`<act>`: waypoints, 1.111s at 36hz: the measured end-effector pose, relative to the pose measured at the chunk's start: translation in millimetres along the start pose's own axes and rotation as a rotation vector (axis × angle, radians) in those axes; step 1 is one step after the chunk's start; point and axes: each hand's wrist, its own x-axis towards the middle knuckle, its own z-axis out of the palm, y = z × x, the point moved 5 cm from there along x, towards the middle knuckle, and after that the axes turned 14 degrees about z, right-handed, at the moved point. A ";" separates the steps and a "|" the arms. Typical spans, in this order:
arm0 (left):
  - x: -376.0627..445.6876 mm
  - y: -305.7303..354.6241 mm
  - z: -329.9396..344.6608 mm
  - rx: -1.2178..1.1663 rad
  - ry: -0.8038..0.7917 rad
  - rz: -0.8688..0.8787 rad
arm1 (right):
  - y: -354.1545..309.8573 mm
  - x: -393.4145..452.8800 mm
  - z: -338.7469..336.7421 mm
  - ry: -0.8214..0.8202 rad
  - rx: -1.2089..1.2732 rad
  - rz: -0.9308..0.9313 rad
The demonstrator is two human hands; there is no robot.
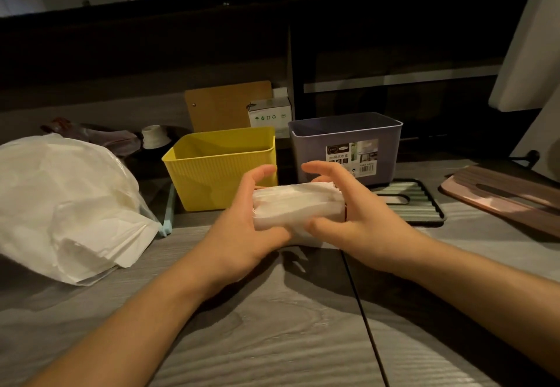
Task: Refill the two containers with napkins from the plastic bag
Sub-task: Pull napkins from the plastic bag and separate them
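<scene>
A white stack of napkins point(298, 206) is held between both hands just above the table, in front of the two containers. My left hand point(242, 226) grips its left end, thumb on the near side and fingers arched over the top. My right hand point(354, 213) grips the right end the same way. The yellow container point(221, 171) stands behind my left hand, its inside showing nothing. The purple container point(348, 141), with a label on its front, stands behind my right hand. The plastic bag point(63, 201) lies at the left with loose napkins spilling from its mouth.
A dark ribbed lid point(415, 201) lies to the right of the purple container, and a brown slotted lid point(509, 195) lies farther right. A clipboard point(224, 107) and a small white box point(269, 113) stand behind the containers. The grey wood table point(272, 326) runs below my arms.
</scene>
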 end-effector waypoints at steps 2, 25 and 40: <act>0.6 1.6 -2.2 0.045 0.053 0.024 | -0.9 -0.5 -2.5 0.009 -0.041 -0.019; -0.2 7.2 6.0 -0.263 -0.038 -0.137 | -9.5 4.0 -13.3 0.042 0.369 0.065; 2.1 2.2 11.0 -0.650 0.162 -0.153 | -17.4 0.5 -19.6 0.132 0.614 0.185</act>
